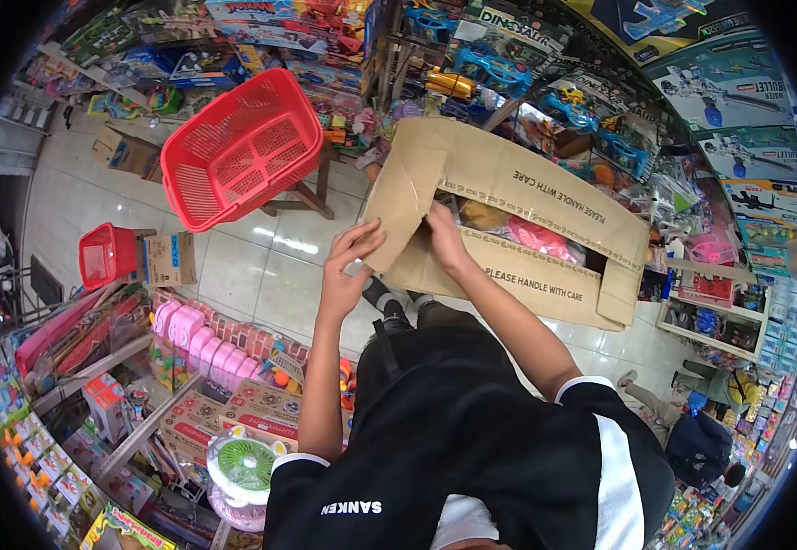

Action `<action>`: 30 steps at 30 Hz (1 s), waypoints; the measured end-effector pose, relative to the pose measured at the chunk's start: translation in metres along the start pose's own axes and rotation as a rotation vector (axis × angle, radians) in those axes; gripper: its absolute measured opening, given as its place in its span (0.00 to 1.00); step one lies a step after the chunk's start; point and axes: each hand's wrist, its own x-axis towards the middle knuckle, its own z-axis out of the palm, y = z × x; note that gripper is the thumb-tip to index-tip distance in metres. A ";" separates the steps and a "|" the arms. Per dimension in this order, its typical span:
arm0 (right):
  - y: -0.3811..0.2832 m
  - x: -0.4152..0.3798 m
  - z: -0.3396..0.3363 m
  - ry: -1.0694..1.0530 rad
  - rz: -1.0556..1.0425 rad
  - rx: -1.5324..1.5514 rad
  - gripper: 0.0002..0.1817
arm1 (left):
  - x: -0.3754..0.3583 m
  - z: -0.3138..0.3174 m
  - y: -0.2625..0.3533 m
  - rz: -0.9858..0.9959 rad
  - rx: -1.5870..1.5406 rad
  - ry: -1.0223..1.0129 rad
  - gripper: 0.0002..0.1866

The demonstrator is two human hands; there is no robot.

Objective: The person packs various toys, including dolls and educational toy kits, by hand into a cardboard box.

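A brown cardboard box (518, 243) printed "PLEASE HANDLE WITH CARE" is in front of me, its top flaps parted. Through the gap show pink and brownish-yellow items (541, 236) under clear plastic. My left hand (351, 261) grips the outer edge of the end flap (405, 188), fingers bent over the cardboard. My right hand (446, 240) is closed at that flap's inner edge, beside the gap; its fingertips are partly hidden.
A big red basket (199, 197) rests on a wooden stool (311, 192) at left. Beyond are a smaller red basket (96, 257) and a carton (171, 259). Toy shelves surround the tiled floor (275, 252). Another person (701, 445) is at lower right.
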 end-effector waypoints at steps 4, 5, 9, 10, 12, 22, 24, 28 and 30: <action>0.017 -0.001 -0.025 0.110 0.167 0.518 0.27 | 0.000 0.014 0.012 0.096 0.163 -0.049 0.26; 0.003 -0.006 -0.028 0.082 0.129 0.543 0.27 | 0.001 0.017 0.021 0.095 0.153 -0.058 0.26; -0.012 -0.017 -0.048 0.177 0.171 0.176 0.20 | 0.008 0.037 0.047 0.129 0.340 -0.182 0.23; 0.000 -0.016 -0.056 0.224 0.100 0.136 0.15 | 0.009 0.043 0.051 0.127 0.355 -0.217 0.22; 0.007 -0.016 -0.073 0.219 0.075 0.098 0.14 | 0.012 0.052 0.056 0.123 0.369 -0.214 0.20; -0.015 -0.051 -0.240 0.410 -0.150 -0.407 0.14 | 0.025 0.100 0.039 -0.070 0.496 0.427 0.34; -0.008 -0.058 -0.296 0.487 -0.212 -0.527 0.14 | 0.026 0.109 0.033 -0.174 0.560 0.383 0.35; 0.007 -0.090 -0.398 0.853 -0.338 -1.213 0.19 | 0.039 0.126 0.050 -0.247 0.663 0.321 0.32; 0.019 -0.104 -0.431 0.916 -0.089 -1.207 0.24 | 0.040 0.136 0.054 -0.322 0.652 0.357 0.32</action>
